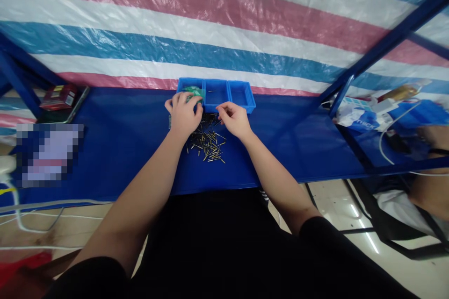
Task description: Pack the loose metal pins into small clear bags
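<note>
Forearms reach over the table's (105,159) near edge. Loose pins (207,142) lie between the hands, pointing every way. Right hand (234,120), just beside them, pinches something tiny; left hand (183,114) curls over a green piece (193,91) beside the trays (216,93).

Behind the blue tabletop (115,149), a striped plastic tarpaulin (224,23) in pink, white and blue, hung as a backdrop. At the far left edge, a red box (59,96) lying on a grey tray. Slanting down on the right, a blue metal frame bar (386,42). Beyond it, a second blue surface crowded with a white plastic bag (354,116), a yellowish bottle (403,91) lying on its side, and a white cable (393,124) curling across. At the right edge, another person's arm (433,135). Lower left, white cords (42,215) over a wooden floor. Lower right, glossy pale floor tiles (354,215).
</note>
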`<control>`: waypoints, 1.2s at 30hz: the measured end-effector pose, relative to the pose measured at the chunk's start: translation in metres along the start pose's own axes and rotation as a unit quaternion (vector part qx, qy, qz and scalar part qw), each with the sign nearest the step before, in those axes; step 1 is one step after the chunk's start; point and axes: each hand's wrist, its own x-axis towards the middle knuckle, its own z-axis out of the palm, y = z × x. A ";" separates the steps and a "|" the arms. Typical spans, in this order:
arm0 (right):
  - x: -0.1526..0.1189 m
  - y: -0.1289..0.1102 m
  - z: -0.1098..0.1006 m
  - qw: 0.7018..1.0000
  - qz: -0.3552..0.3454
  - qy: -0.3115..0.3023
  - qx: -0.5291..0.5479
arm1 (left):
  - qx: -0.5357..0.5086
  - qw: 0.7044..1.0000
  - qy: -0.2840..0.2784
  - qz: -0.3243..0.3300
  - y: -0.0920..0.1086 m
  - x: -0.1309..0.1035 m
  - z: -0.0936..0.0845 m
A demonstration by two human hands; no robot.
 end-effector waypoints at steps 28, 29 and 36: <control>-0.014 -0.011 0.012 0.983 -0.052 -0.130 -0.118 | 0.013 0.999 0.030 -0.014 0.004 0.001 0.006; -0.014 -0.011 0.012 0.983 -0.053 -0.130 -0.119 | 0.003 0.999 0.028 -0.015 0.004 0.002 0.005; -0.012 -0.018 -0.005 0.969 -0.034 -0.213 -0.120 | -0.037 0.998 0.047 0.018 0.008 0.003 -0.001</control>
